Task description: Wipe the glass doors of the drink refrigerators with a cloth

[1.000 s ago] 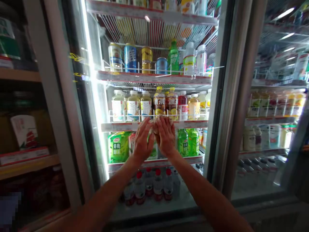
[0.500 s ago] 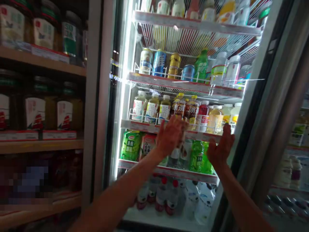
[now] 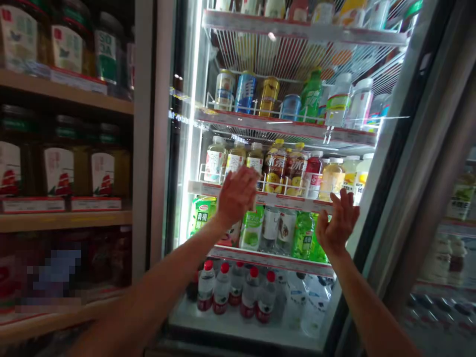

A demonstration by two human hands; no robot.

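In the head view both my hands reach toward a lit drinks fridge. My left hand point(image 3: 239, 196) is raised in front of the middle shelves, its fingers stretched out and holding nothing. It covers parts of the tea bottles point(image 3: 215, 161) and the packs below them. On the right, my right hand point(image 3: 337, 223) is also open, fingers apart and a little curled, with a pale yellow drink bottle point(image 3: 332, 176) just beyond it. Between the hands stand brown iced tea bottles point(image 3: 275, 168). Whether either hand touches the fridge cannot be made out.
Cans point(image 3: 245, 93) and bottles line the shelf above. Clear bottles with red caps point(image 3: 251, 292) stand at the fridge bottom. A wooden shelf point(image 3: 67, 218) with large jars is on the left, and a metal door frame point(image 3: 401, 238) slants along the right.
My left hand has moved left, uncovering the iced tea bottles and a green pack. My right hand stays in nearly the same place, its fingers slightly more spread.
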